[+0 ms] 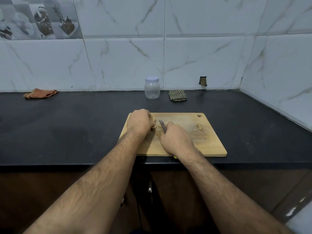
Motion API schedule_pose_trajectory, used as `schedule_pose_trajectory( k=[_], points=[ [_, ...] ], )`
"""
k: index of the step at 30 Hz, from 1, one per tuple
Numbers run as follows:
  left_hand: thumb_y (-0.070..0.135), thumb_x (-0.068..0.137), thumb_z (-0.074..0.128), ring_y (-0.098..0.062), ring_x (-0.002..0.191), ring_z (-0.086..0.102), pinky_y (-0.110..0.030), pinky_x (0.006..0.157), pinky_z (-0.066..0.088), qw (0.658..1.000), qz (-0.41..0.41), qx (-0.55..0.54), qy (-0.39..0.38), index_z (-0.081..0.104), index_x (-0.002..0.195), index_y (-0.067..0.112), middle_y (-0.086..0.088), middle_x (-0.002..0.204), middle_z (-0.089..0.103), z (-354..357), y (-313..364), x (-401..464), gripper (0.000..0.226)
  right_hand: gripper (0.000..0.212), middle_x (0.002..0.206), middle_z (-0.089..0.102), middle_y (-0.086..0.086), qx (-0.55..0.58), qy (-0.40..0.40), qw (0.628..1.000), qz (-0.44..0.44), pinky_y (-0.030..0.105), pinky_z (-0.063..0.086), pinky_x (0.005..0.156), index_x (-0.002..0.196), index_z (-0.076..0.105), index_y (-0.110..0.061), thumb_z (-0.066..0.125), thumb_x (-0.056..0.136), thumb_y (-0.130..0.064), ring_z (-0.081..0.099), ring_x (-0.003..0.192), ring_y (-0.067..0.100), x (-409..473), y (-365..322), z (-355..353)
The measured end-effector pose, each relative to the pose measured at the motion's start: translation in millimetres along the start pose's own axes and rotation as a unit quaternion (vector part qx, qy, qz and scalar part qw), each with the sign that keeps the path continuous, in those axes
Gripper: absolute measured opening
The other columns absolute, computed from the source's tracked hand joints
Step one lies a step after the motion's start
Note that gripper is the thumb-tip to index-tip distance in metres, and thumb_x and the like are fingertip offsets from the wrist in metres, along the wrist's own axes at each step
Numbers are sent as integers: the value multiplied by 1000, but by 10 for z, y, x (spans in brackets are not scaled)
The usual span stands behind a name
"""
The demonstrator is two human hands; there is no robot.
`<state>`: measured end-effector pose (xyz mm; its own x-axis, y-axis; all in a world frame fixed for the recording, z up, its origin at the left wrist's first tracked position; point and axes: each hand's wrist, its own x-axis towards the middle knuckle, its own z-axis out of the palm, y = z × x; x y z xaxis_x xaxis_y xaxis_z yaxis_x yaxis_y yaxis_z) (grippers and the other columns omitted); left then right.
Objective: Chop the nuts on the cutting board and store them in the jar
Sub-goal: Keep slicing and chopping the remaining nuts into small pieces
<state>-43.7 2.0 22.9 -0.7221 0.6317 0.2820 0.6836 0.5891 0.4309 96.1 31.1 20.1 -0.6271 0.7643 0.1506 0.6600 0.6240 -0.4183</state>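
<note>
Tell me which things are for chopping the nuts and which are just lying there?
For the job: cutting board, nuts, knife in the right hand, left hand, lidded jar.
Just lying there: orange cloth, checked cloth.

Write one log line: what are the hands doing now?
stage: chopping | left hand: holds nuts | right hand: grips knife | jar: lidded, empty

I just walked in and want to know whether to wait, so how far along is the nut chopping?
Done: some chopped bits lie at the right of the board. In hand: the right hand grips the knife, while the left hand holds nuts beside the blade. Left: finish chopping, then fill the jar, which stands empty and capped at the wall.
</note>
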Motion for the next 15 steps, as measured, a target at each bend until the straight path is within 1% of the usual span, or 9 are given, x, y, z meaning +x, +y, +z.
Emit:
schedule_pose_trajectory(
  k=[2, 4, 7, 9, 12, 15],
  points=[
    [26, 82, 75, -24, 94, 64, -31, 74, 51, 1000, -6, -6, 14, 74, 99, 20, -2, 96, 72, -1, -1, -12, 18, 28, 76, 43, -6, -1, 0, 1000, -2, 34, 37, 63, 119, 51, -16, 50, 91, -22, 50, 80, 21, -5, 1, -1],
    [24, 81, 75, -23, 94, 64, -31, 73, 51, 1000, -8, -17, 22, 73, 99, 19, -2, 95, 72, 1, -2, -28, 19, 29, 76, 43, -6, -1, 2, 1000, -3, 34, 37, 63, 120, 51, -17, 50, 91, -23, 50, 80, 20, -15, 2, -6],
    [22, 83, 70, -24, 94, 64, -31, 73, 51, 999, -13, -27, 37, 73, 98, 19, -1, 93, 72, -5, 4, -38, 16, 30, 82, 48, -4, -5, -4, 1000, -4, 34, 37, 64, 121, 50, -17, 50, 92, -23, 50, 81, 21, -20, -1, -14],
    [21, 86, 64, -25, 96, 63, -30, 73, 50, 999, -12, -26, 44, 72, 101, 20, -1, 95, 71, 1, 6, -25, 17, 30, 86, 50, -2, -2, -8, 1000, -1, 34, 38, 65, 122, 50, -17, 49, 92, -23, 50, 82, 21, -16, -3, -24],
    [20, 89, 62, -25, 98, 61, -29, 72, 45, 999, -8, -21, 48, 68, 109, 25, -1, 102, 70, 22, 12, -32, 21, 29, 86, 50, -2, 3, -12, 1000, 1, 33, 37, 61, 121, 50, -16, 49, 93, -21, 50, 82, 21, -17, 0, -33],
    [24, 91, 62, -24, 94, 58, -31, 70, 42, 998, -8, -32, 53, 59, 110, 27, 2, 95, 67, 56, 2, -45, 19, 27, 84, 50, -2, 8, -14, 1000, 2, 33, 37, 60, 119, 50, -16, 49, 93, -20, 51, 81, 20, -17, 3, -31]
  ],
)
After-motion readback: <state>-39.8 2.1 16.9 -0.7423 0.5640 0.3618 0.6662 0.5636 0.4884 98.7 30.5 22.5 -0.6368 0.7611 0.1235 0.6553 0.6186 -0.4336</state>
